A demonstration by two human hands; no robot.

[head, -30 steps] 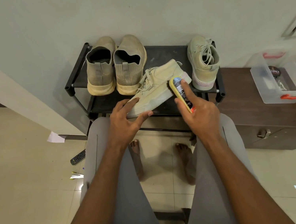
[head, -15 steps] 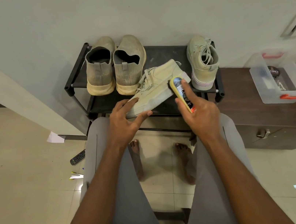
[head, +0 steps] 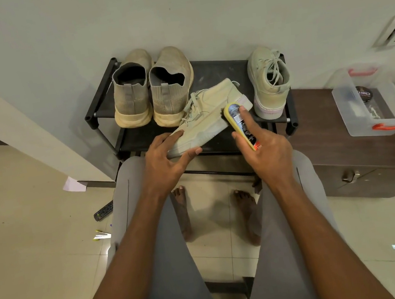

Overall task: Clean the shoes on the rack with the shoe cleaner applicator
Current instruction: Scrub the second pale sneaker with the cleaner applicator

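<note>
While the sneaker [head: 208, 114] lay on its side on the rack [head: 215, 69], the applicator [head: 240, 123] pressed against its heel side.
The right hand [head: 267, 150] gripped the applicator, forefinger along its back; the left hand [head: 167, 160] clasped the sneaker's toe. Its mate [head: 269, 79] stood at the rack's right end, two grey shoes [head: 151, 89] at the left.

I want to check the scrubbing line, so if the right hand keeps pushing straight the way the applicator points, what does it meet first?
The right hand aims the yellow shoe cleaner applicator up and left; its tip already looks pressed against the heel side of the pale green lace-up sneaker lying on its side. Contact depth is uncertain.
</note>
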